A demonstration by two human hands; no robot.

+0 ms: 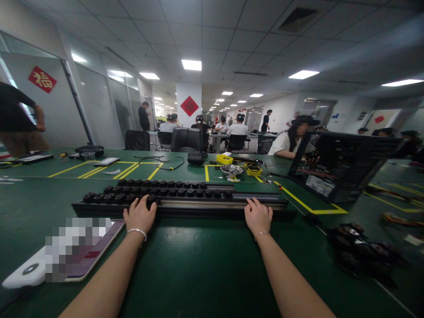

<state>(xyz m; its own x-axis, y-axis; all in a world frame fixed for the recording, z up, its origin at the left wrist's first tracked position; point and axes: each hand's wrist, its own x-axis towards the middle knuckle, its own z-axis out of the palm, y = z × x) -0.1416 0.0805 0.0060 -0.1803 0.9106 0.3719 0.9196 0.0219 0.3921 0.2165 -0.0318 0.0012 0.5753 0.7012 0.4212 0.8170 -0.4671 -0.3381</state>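
Observation:
Several long black track rails [212, 204] lie side by side across the green table in front of me, with rows of round black socket-like modules [172, 193] along them. My left hand [141, 215] is on the nearest rail, its fingers bent over the front edge beside the last module of that row. Farther right, my right hand [258, 216] grips the same rail along its bare stretch, fingertips over the edge. The undersides of both hands are hidden, so where the thumbs press cannot be seen fully.
A phone-like device [94, 254] and a white object [26, 269] lie at left. An open computer case [341, 165] stands at right, near a dark bundle of parts [364, 249]. Behind the rails are a metal bowl [232, 170], yellow trays [224, 159] and cables. A person [285, 141] sits across.

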